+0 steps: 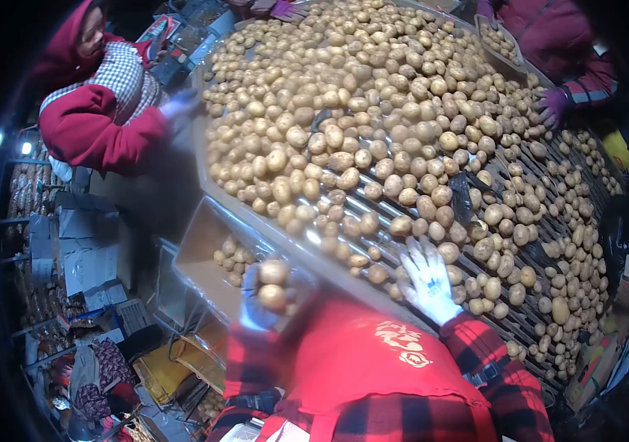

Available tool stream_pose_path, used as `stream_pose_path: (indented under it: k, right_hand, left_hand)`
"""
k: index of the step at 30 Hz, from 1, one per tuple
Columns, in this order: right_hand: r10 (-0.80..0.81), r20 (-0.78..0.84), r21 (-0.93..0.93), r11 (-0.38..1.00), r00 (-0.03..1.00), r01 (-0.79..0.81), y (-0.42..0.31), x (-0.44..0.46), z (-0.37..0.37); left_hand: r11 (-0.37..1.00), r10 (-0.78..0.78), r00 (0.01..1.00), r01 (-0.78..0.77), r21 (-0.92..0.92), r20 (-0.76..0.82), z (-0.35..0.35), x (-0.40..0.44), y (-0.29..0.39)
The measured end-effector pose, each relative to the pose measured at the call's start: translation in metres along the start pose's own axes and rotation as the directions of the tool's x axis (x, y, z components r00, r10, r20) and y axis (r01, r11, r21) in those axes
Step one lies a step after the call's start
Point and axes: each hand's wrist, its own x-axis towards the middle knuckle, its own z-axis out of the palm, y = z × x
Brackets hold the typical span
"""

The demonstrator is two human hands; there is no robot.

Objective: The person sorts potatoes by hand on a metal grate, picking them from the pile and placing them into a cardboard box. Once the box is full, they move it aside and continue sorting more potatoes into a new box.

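Note:
My left hand [253, 302], in a light glove, is closed around a couple of potatoes [272, 297] at the near edge of the sorting table. Just beside it is a plastic-lined cardboard box [195, 250] with several potatoes [233, 259] inside. On the slatted table, my right hand [428, 280], in a white glove with a blue print, lies with its fingers spread among the loose potatoes [443, 215]. Whether its fingertips touch any potato is hard to tell.
A raised metal rim [285, 247] borders the table, heaped with potatoes. A co-worker in red [101, 118] stands at the left, another in purple gloves [553, 107] at the right. A filled tray [500, 46] rests on the far edge. Cardboard boxes [86, 243] stand at the left.

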Motion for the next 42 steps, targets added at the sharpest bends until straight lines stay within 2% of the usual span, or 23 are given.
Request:
stream_pose_path:
  k: [2, 3, 5, 6, 8, 9, 10, 12, 13, 14, 16, 18, 19, 20, 22, 24, 26, 28, 30, 34, 36, 38, 42]
  right_hand:
    - [-0.003, 0.000, -0.011, 1.000, 1.000, 0.003, 0.002, -0.010, -0.005]
    - [0.006, 0.007, -0.024, 1.000, 1.000, -0.006, 0.001, -0.016, -0.009]
    - [0.010, -0.032, -0.053, 0.999, 0.999, -0.012, -0.003, -0.030, -0.021]
    - [0.021, -0.064, -0.083, 0.996, 0.998, -0.026, -0.004, -0.040, -0.032]
    - [0.147, -0.225, -0.273, 0.939, 0.963, -0.207, 0.020, -0.078, -0.035]
    - [0.318, -0.296, -0.275, 0.875, 0.901, -0.399, 0.028, -0.094, -0.046]
    - [0.466, -0.370, -0.260, 0.779, 0.804, -0.571, 0.036, -0.107, -0.056]
    - [0.508, -0.506, -0.271, 0.674, 0.697, -0.688, 0.092, -0.165, -0.023]
    - [0.502, -0.437, -0.494, 0.559, 0.746, -0.666, 0.086, -0.163, -0.015]
    - [0.701, -0.223, -0.446, 0.545, 0.678, -0.710, 0.067, -0.139, -0.013]
    - [0.407, -0.316, -0.373, 0.777, 0.857, -0.507, 0.066, -0.116, 0.021]
    - [0.368, -0.201, -0.331, 0.847, 0.908, -0.417, 0.015, -0.051, 0.000]
    - [0.323, -0.062, -0.232, 0.915, 0.944, -0.329, 0.006, -0.025, -0.002]
    - [0.251, 0.069, -0.117, 0.963, 0.966, -0.242, 0.000, -0.004, -0.005]
    - [0.054, 0.017, -0.066, 0.996, 0.998, -0.053, -0.018, 0.014, -0.008]
    - [0.046, -0.045, -0.090, 0.995, 0.998, -0.049, -0.022, 0.015, -0.005]
    - [0.020, -0.074, 0.014, 1.000, 0.997, -0.019, -0.012, 0.002, 0.002]
    - [0.045, -0.099, 0.026, 0.999, 0.994, -0.043, -0.007, -0.013, -0.004]
    - [0.007, -0.085, 0.086, 0.996, 0.996, 0.001, -0.005, -0.025, -0.020]
    - [0.140, -0.109, 0.119, 0.985, 0.984, -0.127, 0.000, -0.073, -0.030]
    - [0.188, -0.163, 0.096, 0.980, 0.969, -0.174, -0.002, -0.092, -0.040]
    - [0.309, -0.224, 0.101, 0.951, 0.924, -0.293, -0.004, -0.114, -0.036]
    - [0.297, -0.275, -0.024, 0.949, 0.914, -0.315, -0.006, -0.117, -0.038]
  left_hand:
    - [0.960, 0.202, 0.979, -0.194, 0.200, -0.017, 0.021, -0.015, 0.026]
    - [0.808, 0.363, 0.920, -0.231, 0.543, -0.148, 0.003, -0.015, 0.037]
    - [0.290, 0.595, 0.794, -0.068, 0.955, -0.124, -0.034, -0.006, 0.056]
    - [-0.336, 0.751, 0.658, 0.299, 0.893, 0.062, -0.041, -0.005, 0.057]
    - [-0.131, 0.741, 0.646, -0.130, 0.983, 0.184, -0.048, 0.008, 0.044]
    - [0.248, 0.699, 0.714, -0.179, 0.952, -0.047, 0.010, 0.005, 0.018]
    - [-0.097, 0.704, 0.682, -0.182, 0.979, 0.197, 0.006, 0.013, 0.003]
    - [-0.152, 0.584, 0.728, -0.335, 0.930, 0.358, 0.023, 0.020, -0.041]
    - [-0.218, 0.446, 0.797, -0.344, 0.913, 0.407, 0.040, 0.023, -0.058]
    - [-0.284, 0.300, 0.848, -0.358, 0.889, 0.437, 0.055, 0.027, -0.073]
    - [-0.420, 0.112, 0.826, -0.464, 0.780, 0.552, 0.059, 0.045, -0.099]
    - [-0.566, 0.051, 0.797, -0.473, 0.675, 0.601, 0.047, 0.060, -0.114]
    - [-0.601, 0.115, 0.718, -0.500, 0.624, 0.687, 0.046, 0.063, -0.116]
    - [-0.490, 0.186, 0.707, -0.535, 0.689, 0.682, 0.055, 0.073, -0.114]
    - [-0.476, 0.226, 0.727, -0.499, 0.724, 0.649, 0.094, 0.087, -0.094]
    - [-0.613, 0.207, 0.588, -0.544, 0.572, 0.782, 0.113, 0.126, -0.075]
    - [-0.724, 0.136, 0.640, -0.457, 0.517, 0.756, 0.107, 0.184, -0.051]
    - [-0.890, 0.007, 0.774, -0.284, 0.357, 0.633, 0.111, 0.220, -0.035]
    - [-0.755, 0.198, 0.940, -0.034, 0.654, 0.278, 0.133, 0.245, -0.035]
    - [-0.679, 0.210, 0.840, -0.243, 0.693, 0.501, 0.103, 0.257, -0.036]
    - [-0.763, 0.138, 0.872, -0.208, 0.612, 0.469, 0.098, 0.244, -0.045]
    - [-0.739, 0.080, 0.886, -0.255, 0.623, 0.457, 0.086, 0.235, -0.062]
    - [-0.695, 0.069, 0.903, -0.261, 0.670, 0.423, 0.086, 0.237, -0.069]
